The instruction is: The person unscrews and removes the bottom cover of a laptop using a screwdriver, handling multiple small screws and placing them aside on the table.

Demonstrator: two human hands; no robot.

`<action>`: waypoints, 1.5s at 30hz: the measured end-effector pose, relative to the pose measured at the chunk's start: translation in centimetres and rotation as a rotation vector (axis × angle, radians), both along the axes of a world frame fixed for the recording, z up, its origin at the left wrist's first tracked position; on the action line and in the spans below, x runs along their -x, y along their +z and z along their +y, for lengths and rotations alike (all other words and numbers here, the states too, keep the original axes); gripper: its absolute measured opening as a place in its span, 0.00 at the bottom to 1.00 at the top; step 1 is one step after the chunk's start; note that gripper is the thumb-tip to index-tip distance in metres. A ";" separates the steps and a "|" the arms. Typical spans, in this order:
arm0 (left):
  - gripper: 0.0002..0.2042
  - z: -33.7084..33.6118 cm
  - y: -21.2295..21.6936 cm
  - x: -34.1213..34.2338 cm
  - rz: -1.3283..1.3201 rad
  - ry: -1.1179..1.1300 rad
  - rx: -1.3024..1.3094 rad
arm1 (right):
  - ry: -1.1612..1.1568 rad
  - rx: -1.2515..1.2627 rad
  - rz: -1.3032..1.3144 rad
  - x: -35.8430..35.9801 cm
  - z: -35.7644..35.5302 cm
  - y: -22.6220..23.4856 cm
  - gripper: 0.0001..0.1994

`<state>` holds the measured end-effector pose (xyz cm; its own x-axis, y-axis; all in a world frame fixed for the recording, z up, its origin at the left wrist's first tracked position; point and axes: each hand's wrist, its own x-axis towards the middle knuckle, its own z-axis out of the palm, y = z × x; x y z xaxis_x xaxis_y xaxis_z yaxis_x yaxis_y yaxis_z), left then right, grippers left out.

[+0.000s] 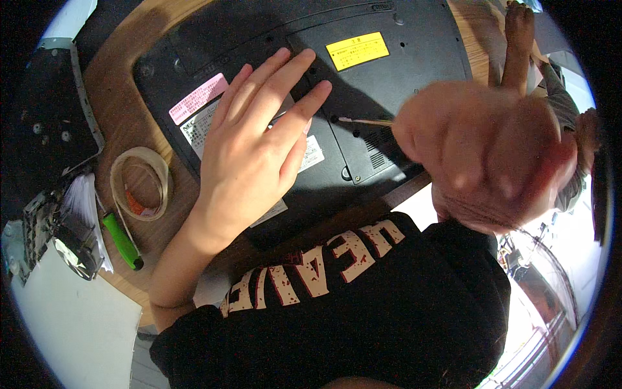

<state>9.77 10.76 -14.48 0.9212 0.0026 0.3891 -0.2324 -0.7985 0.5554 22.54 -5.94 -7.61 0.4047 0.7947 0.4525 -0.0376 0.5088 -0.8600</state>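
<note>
A black laptop (402, 71) lies upside down on the wooden table, with a yellow label (357, 50), a pink label and white labels on its underside. Flat over those white labels rests my left hand (256, 142), its fingers spread. My right hand (483, 152), slightly blurred, is closed in a fist around a screwdriver (366, 122). Only the thin shaft shows; the handle is hidden in the fist. The shaft's tip is at a dark screw hole near the edge of a bottom cover panel (372, 142).
Left of the laptop lie a roll of pale tape (115, 185) and a green-handled tool (121, 240). Black device parts (45, 117) and a white panel (78, 318) fill the far left. Another person's arm (516, 58) reaches in at the upper right.
</note>
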 end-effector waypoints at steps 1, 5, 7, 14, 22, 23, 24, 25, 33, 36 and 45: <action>0.18 0.3 -0.2 0.5 0.021 0.039 -0.009 | 0.022 0.036 -0.051 0.5 -0.1 -0.3 0.22; 0.19 0.2 -0.1 0.4 0.059 0.049 0.006 | -0.113 0.012 -0.160 3.9 -1.4 0.3 0.22; 0.19 0.2 0.1 0.3 0.072 0.046 0.022 | -0.022 -0.110 -0.149 3.6 -1.5 0.0 0.22; 0.19 0.4 0.2 0.1 0.112 0.030 -0.002 | -0.119 -0.393 -0.096 3.6 -0.3 -0.5 0.26; 0.19 0.7 -0.3 0.1 0.110 0.024 0.013 | -0.086 -0.228 -0.165 3.0 -0.3 -1.3 0.25; 0.19 0.6 -0.3 0.0 0.111 0.021 0.012 | -0.089 -0.212 -0.167 2.8 -0.3 -1.3 0.24; 0.20 0.5 -0.3 0.0 0.122 0.019 0.006 | -0.092 -0.193 -0.167 2.8 -0.4 -1.2 0.24; 0.20 0.6 -0.2 0.1 0.130 0.025 0.001 | -0.088 -0.176 -0.172 2.7 -0.1 -1.1 0.23; 0.21 0.6 -0.6 0.7 0.083 0.047 0.025 | -0.042 0.037 -0.241 1.6 1.3 0.4 0.20; 0.21 0.4 -0.6 0.7 0.077 0.059 0.004 | 0.294 0.053 -0.170 -1.1 1.9 -0.2 0.20; 0.10 0.9 1.7 1.3 0.109 -0.074 0.499 | 0.055 0.372 -0.130 0.4 3.6 0.6 0.24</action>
<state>8.51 11.70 -12.77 0.9610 0.0965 0.2590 -0.1980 -0.4133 0.8888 22.11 -2.38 -7.04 0.3150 0.9330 0.1743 0.0655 0.1618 -0.9846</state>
